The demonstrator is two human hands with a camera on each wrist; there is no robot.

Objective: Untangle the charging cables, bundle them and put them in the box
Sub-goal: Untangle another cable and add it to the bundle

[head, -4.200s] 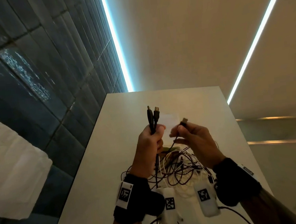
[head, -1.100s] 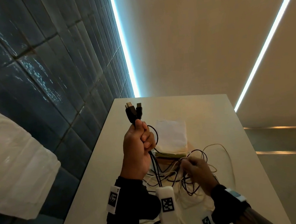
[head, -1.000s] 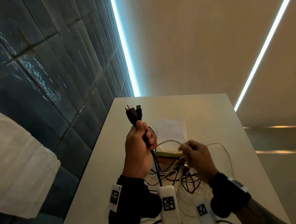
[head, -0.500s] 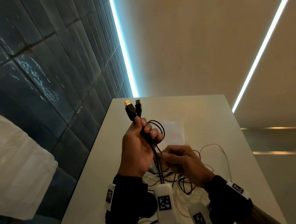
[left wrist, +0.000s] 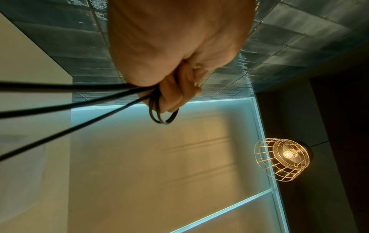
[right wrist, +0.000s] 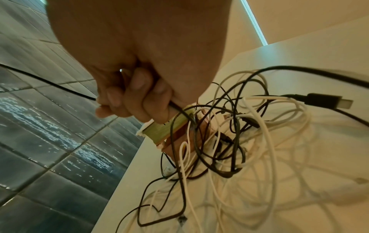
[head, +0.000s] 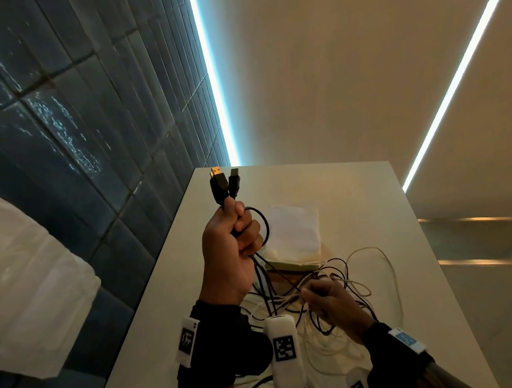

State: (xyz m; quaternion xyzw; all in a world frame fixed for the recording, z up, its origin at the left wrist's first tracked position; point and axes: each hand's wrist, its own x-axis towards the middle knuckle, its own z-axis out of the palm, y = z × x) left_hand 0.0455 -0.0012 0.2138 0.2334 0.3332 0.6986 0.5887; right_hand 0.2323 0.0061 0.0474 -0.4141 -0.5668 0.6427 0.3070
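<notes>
The left hand (head: 228, 253) gripped one black cable (head: 264, 224) by its looped ends; the right hand (head: 329, 300) gripped a strand in the tangle (head: 336, 283) beside the box (head: 294, 265) — untangling barely begun, nothing boxed.

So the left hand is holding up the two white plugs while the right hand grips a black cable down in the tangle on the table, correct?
Not quite: the two plugs held up by the left hand are black, not white, as the head view shows. The rest holds: the right hand grips a black cable down in the tangle on the table.
</notes>
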